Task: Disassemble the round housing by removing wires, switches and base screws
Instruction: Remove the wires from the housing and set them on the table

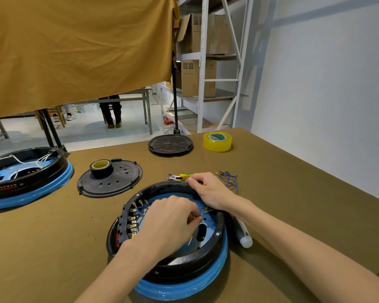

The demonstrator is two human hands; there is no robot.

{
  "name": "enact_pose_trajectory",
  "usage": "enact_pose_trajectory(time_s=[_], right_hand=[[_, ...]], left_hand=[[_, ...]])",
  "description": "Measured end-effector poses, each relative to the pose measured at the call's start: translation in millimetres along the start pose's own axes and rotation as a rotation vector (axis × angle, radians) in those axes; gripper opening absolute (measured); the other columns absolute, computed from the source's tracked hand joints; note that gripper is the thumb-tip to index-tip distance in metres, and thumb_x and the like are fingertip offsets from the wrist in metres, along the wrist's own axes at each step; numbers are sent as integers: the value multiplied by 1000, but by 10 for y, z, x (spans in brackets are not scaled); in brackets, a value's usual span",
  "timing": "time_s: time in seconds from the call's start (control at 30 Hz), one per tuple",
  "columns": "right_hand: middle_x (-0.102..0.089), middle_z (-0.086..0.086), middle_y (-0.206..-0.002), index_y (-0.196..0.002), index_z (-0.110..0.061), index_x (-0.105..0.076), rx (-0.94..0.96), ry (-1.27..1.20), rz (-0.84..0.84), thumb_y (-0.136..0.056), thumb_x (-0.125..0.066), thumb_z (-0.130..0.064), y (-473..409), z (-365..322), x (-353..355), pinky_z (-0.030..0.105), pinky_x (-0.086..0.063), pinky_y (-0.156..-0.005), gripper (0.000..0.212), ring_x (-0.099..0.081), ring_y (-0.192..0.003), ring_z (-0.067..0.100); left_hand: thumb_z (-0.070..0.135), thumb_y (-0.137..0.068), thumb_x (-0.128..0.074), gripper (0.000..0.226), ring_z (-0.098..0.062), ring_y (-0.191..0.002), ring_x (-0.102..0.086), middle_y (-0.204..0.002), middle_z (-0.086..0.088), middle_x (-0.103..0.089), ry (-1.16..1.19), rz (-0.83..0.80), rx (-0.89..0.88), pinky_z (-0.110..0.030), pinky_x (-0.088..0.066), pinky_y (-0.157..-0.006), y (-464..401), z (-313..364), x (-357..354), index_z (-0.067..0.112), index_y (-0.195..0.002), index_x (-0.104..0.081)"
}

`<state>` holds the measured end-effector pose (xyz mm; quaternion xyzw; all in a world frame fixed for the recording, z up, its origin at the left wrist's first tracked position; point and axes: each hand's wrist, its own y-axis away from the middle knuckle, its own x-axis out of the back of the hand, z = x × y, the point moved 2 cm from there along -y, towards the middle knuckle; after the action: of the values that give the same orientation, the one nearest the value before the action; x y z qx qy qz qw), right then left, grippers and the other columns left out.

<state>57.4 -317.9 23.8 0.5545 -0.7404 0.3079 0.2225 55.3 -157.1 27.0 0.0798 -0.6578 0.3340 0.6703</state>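
Note:
The round housing (208, 256), black with a blue rim, lies open in front of me on the olive table. Inside it a row of switches with yellow terminals (133, 224) lines the left wall, and a blue wire (139, 212) loops beside them. My left hand (169, 224) reaches into the housing and pinches a thin wire with a yellow terminal (204, 209) near the right wall. My right hand (208, 191) grips the far rim of the housing with curled fingers. A bundle of loose blue wires (229, 179) lies on the table to the right.
Cutters with a yellow-green handle (179, 176) lie behind the housing. A screwdriver (243, 232) sits at its right. A black cover plate (109, 179) carries a black tape roll (101, 167). A second housing (29, 178), another black disc (170, 144) and yellow tape (217, 141) stand farther off.

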Motion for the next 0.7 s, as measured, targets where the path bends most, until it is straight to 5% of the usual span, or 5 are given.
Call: enact_pose_trajectory(time_s=[0.17, 0.43, 0.7], right_hand=[[-42, 1, -66, -72, -9, -51, -10, -14, 13, -107, -46, -29, -14, 34, -25, 24, -27, -54, 41, -36, -61, 13], [-47, 6, -69, -80, 4, -55, -10, 0, 0, -107, -46, -29, -14, 33, -16, 31, -29, -59, 44, -40, -65, 16], [-46, 6, -69, -74, -8, -53, -17, -11, 6, -108, -45, -28, 11, -1, -18, 32, -29, -58, 39, -40, -65, 16]], left_hand=[[55, -99, -49, 30, -11, -91, -66, -96, 15, -70, -63, 8, -57, -31, -53, -72, -5, 35, 13, 40, -109, -72], [49, -96, -55, 23, -11, -86, -67, -92, 15, -72, -72, 71, -22, -29, -50, -69, -17, 53, 62, 37, -99, -74], [50, -96, -56, 24, -9, -85, -66, -91, 14, -72, -77, 119, -58, -27, -44, -64, -12, 65, 76, 36, -98, -75]])
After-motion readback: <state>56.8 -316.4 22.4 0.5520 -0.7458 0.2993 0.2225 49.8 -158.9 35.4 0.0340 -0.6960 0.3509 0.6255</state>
